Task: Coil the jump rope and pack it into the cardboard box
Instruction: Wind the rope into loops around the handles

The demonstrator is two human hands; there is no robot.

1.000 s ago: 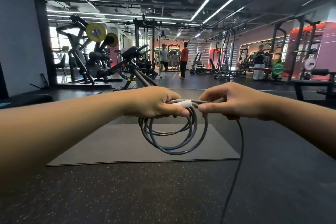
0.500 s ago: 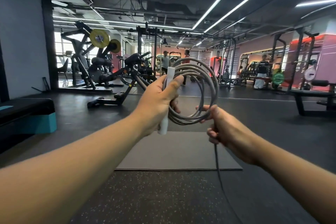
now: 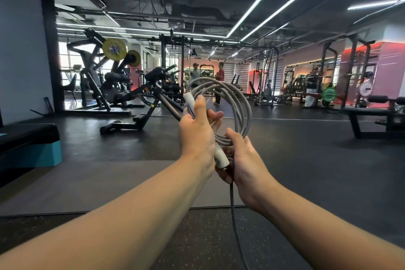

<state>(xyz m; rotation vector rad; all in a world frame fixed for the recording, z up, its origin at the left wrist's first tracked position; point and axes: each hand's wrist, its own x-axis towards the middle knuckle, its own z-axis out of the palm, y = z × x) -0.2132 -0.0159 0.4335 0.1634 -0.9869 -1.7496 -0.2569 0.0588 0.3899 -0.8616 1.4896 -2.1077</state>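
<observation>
A grey jump rope (image 3: 242, 105) is wound into several loops, held upright in front of me. Its white handle (image 3: 220, 156) runs down through my left hand (image 3: 197, 136), which grips the handle and the loops together. My right hand (image 3: 245, 160) is closed around the bottom of the coil and the loose strand. That loose strand (image 3: 232, 215) hangs straight down from my right hand to the floor and out of view. No cardboard box is in sight.
A grey exercise mat (image 3: 109, 184) lies on the black rubber floor below my arms. A black and teal step platform (image 3: 28, 144) stands at the left. Weight machines (image 3: 114, 85) and racks (image 3: 350, 81) fill the background, with a few people standing far off.
The coil hung flat below both hands a second ago; it now stands upright. My right hand has closed in under the coil, right next to my left hand.
</observation>
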